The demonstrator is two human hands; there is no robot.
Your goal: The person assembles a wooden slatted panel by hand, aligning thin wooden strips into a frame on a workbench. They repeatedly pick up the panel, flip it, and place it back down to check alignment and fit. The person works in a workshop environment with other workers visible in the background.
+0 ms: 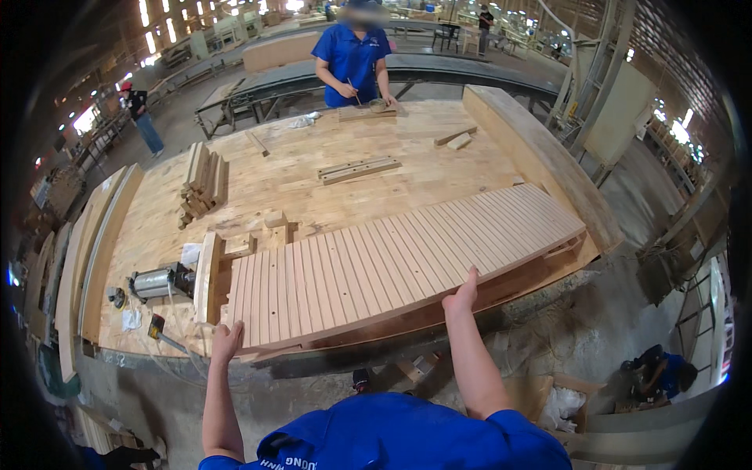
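A long slatted wooden panel [376, 270], with grooves between its slats and a few dark holes, lies across the near side of the workbench. Its near edge is raised, leaving a dark gap beneath. My left hand [228, 341] grips the near left corner, thumb on top. Farther right, my right hand [463, 294] holds the near edge with its thumb over the rim; the fingers underneath are hidden. Beside the panel's left end stands an upright wooden bar [207, 276], with a metal cylinder [161, 283] behind it. A hammer-like tool [168, 334] lies near my left hand.
The plywood workbench [298, 149] has a raised wooden border [540, 149] at right. On it are stacked wood strips [205, 182] and two drilled strips [359, 170]. Across it a co-worker [352, 63] in blue handles a thin stick over a board. Another person [666, 372] crouches at lower right.
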